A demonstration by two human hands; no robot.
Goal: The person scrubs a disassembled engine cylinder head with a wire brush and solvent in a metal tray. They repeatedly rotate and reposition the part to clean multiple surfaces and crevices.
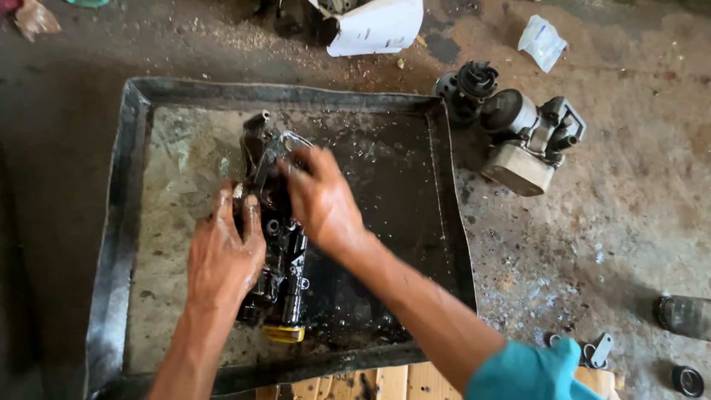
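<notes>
Both hands wash an oily engine part (278, 244) inside the metal tray (122, 222). The left hand (222, 255) grasps its side, the right hand (322, 200) grips its top. Next it probably needs turning, with firm hold.

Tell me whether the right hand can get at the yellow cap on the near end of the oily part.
Probably yes: the right hand rests on the oily part, and nothing covers the yellow cap in the tray.

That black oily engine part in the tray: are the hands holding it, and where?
Yes. The left hand grips the black greasy part along its left side at mid-length; the right hand presses its upper end. It rests in the metal tray.
</notes>
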